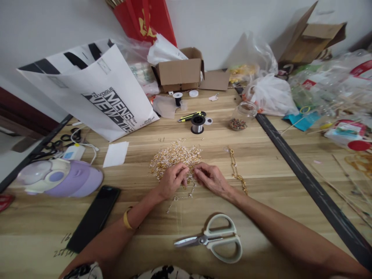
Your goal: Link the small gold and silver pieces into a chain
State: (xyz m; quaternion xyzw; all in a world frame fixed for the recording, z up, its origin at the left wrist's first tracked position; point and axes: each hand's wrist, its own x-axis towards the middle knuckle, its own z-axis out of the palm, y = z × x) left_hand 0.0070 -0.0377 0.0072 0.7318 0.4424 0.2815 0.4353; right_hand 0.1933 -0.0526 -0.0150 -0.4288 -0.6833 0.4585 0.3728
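Chain [181,198] lies mid-frame on table [261,162], trailing below both hands; left hand [171,180] & right hand [210,178] grip pinched on its top end, beside charm pile [174,157].

Shiny metal chain links [174,157], matt wooden table [261,162]

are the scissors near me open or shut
Shut, or nearly so. The scissors lie flat on the wooden table, blades together in one point toward the left, the two pale handle loops touching.
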